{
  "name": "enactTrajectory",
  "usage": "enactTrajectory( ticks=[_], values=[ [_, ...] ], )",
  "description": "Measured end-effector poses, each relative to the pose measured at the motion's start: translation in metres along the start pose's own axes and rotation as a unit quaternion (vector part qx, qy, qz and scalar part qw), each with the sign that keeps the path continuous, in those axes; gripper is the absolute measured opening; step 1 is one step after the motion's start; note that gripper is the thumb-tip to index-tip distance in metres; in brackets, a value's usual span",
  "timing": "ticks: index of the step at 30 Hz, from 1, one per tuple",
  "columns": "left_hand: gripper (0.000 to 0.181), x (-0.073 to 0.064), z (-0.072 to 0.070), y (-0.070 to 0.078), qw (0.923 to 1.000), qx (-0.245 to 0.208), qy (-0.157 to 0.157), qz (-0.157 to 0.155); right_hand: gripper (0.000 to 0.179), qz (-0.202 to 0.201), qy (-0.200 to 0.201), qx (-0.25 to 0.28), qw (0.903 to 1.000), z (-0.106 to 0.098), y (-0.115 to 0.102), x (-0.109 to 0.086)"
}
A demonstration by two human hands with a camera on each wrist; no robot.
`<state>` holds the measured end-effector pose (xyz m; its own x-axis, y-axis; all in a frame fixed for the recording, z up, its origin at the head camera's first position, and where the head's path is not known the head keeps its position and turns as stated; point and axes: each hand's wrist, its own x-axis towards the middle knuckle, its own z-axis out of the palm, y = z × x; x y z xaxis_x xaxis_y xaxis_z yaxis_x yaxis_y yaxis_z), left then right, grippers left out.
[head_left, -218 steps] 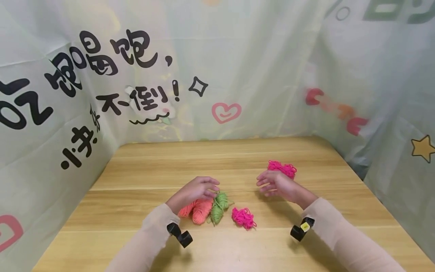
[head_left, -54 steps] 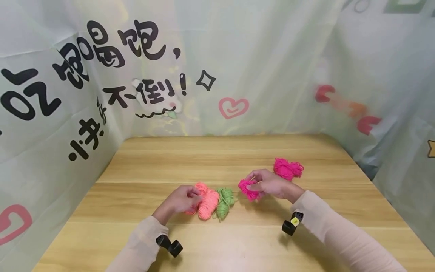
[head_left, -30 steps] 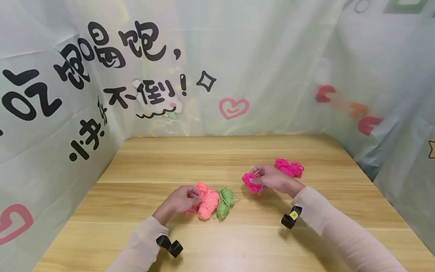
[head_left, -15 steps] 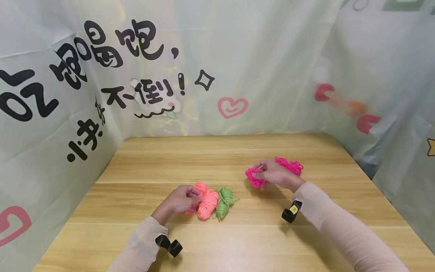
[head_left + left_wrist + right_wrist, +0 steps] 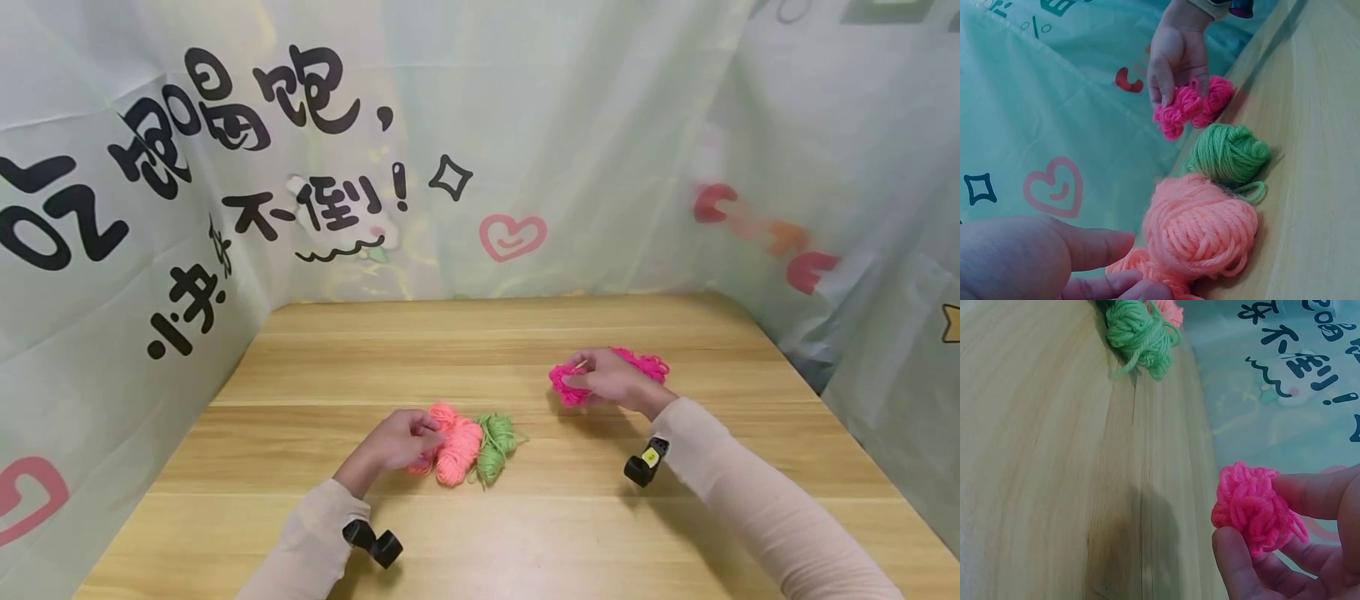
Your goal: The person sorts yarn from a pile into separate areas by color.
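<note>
My right hand pinches a small bundle of hot pink yarn between thumb and fingers, held over the table in the right wrist view. Just behind that hand lies another hot pink yarn bundle, partly covered by it. My left hand is beside two coral yarn skeins, with thumb and fingertips apart. The front coral skein shows fully in the left wrist view; the other coral skein is partly hidden by the left fingers. A green yarn skein sits against the coral ones on the right.
The wooden table runs back to a printed cloth backdrop that also hangs at both sides. A black wrist camera sits on the left cuff, another black wrist camera on the right.
The right hand has picked up the nearer pink bundle and carried it back and right, towards the other pink bundle. The left hand moved slightly left earlier and has since stayed beside the coral skeins.
</note>
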<state>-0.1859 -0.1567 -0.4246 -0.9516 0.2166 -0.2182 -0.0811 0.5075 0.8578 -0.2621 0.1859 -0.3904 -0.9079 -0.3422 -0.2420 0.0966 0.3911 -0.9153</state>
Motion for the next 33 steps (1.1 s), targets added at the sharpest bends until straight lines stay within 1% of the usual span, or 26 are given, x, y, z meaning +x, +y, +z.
enactTrajectory(
  ticks=[3, 6, 12, 19, 26, 29, 33],
  values=[
    [0.023, -0.001, 0.000, 0.003, 1.0000, 0.001, 0.003, 0.000, 0.032, 0.001, 0.008, 0.004, 1.0000, -0.004, 0.000, 0.001],
    [0.024, -0.003, 0.001, 0.001, 1.0000, -0.002, 0.002, -0.003, 0.033, 0.007, 0.013, 0.005, 0.9999, -0.003, 0.002, 0.002],
    [0.024, -0.001, 0.001, 0.000, 0.9999, -0.014, 0.003, 0.003, 0.034, 0.014, 0.039, -0.019, 0.9990, -0.008, 0.000, 0.003],
    [0.024, -0.003, 0.001, 0.001, 0.9997, -0.024, 0.002, -0.004, 0.036, 0.015, 0.042, -0.017, 0.9989, -0.013, 0.001, 0.005],
    [0.025, -0.003, 0.000, 0.000, 0.9997, -0.025, 0.001, -0.004, 0.035, 0.019, 0.051, -0.020, 0.9983, -0.018, -0.001, 0.004],
    [0.024, -0.002, 0.000, 0.000, 0.9997, -0.024, 0.002, -0.005, 0.035, 0.020, 0.054, -0.027, 0.9980, -0.021, 0.000, 0.004],
    [0.023, -0.002, 0.000, 0.000, 0.9997, -0.024, 0.002, -0.006, 0.036, 0.022, 0.063, -0.054, 0.9963, -0.024, -0.001, 0.004]
  ],
)
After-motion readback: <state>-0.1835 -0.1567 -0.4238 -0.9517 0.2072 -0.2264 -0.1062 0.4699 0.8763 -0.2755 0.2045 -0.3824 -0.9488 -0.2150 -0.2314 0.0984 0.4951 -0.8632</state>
